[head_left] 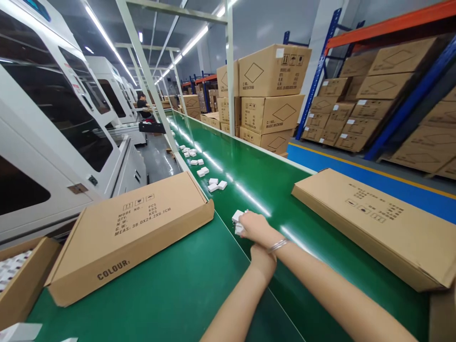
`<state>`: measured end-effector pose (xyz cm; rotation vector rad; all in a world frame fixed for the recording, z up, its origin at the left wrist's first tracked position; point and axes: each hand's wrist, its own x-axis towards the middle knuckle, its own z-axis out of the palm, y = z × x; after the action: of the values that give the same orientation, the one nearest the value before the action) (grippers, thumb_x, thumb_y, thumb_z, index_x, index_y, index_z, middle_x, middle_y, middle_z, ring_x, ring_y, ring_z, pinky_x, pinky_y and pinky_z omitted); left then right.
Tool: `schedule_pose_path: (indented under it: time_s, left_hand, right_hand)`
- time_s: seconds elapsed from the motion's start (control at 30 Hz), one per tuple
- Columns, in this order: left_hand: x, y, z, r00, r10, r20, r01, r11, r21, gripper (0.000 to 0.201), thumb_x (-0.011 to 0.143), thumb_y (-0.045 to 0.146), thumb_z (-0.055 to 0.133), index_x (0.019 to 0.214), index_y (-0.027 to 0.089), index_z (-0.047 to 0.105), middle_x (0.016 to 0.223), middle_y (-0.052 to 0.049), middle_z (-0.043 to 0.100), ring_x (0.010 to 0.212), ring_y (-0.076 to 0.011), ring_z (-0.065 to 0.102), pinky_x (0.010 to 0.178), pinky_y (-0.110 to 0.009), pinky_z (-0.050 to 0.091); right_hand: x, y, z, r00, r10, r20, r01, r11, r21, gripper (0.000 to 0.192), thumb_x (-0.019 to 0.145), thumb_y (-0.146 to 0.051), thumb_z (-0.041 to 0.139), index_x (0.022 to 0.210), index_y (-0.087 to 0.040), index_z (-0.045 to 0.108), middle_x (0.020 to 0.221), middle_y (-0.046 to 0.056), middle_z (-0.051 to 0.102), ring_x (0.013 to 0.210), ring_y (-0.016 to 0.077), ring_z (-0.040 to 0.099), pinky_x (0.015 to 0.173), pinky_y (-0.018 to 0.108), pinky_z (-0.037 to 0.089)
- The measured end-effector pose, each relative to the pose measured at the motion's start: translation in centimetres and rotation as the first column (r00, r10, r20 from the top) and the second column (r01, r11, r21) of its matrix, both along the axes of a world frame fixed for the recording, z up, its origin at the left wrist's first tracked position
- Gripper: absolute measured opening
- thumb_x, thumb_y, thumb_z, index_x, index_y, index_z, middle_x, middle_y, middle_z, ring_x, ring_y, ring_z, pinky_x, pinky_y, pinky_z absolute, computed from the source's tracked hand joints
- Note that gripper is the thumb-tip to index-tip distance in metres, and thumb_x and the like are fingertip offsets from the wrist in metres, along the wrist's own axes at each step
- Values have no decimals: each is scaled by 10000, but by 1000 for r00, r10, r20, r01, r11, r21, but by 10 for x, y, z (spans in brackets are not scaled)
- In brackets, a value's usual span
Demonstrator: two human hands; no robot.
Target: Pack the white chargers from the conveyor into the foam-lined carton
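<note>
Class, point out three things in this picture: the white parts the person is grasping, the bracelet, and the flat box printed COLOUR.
white parts (237, 219), head view, top of the exposed piece.
bracelet (278, 245), head view, band across the wrist.
flat box (142, 223), head view, middle of the lid.

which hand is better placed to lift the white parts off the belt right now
Right, probably. The right hand already rests on the white parts on the green belt; the left hand sits tucked beneath the right wrist, its fingers hidden.
</note>
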<state>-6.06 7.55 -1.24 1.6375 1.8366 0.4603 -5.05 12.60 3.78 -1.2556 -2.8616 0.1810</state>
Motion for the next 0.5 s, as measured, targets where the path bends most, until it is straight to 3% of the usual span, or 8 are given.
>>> schedule_pose_path:
  time_s: [0.1,0.2,0.33,0.5]
  left_hand:
    - [-12,-8,17,986,-95,-139,92,995,-31,356,703,165,551,1058,166,576,1063,-140,593,983,-307,563,855,-412,433]
    - [-15,-12,33,941,-201,-271,190,979,-68,309,654,205,592,963,216,598,996,-90,616,923,-278,591,794,-380,461]
    - [11,-11,42,886,-254,-389,219,967,-131,303,631,149,612,931,181,589,963,-123,623,963,-282,575,803,-381,447]
    - [50,-15,37,837,-319,-444,284,948,-145,414,668,95,578,1074,144,515,1037,-162,597,1073,-285,509,829,-377,432]
  right_hand:
    - [64,2,23,988,-110,-106,107,994,-38,259,714,-379,617,920,-231,563,924,40,626,843,195,572,621,258,402]
    - [131,-3,25,960,-223,-167,209,973,-99,273,751,-387,551,967,-223,520,905,28,624,774,183,576,597,259,379]
    - [177,-27,-7,952,-257,-168,219,952,-213,235,692,-334,615,877,-214,535,795,9,627,694,174,569,560,246,364]
    - [181,-56,-43,958,-216,-190,167,956,-242,249,673,-283,639,889,-203,544,848,8,623,733,155,575,588,226,387]
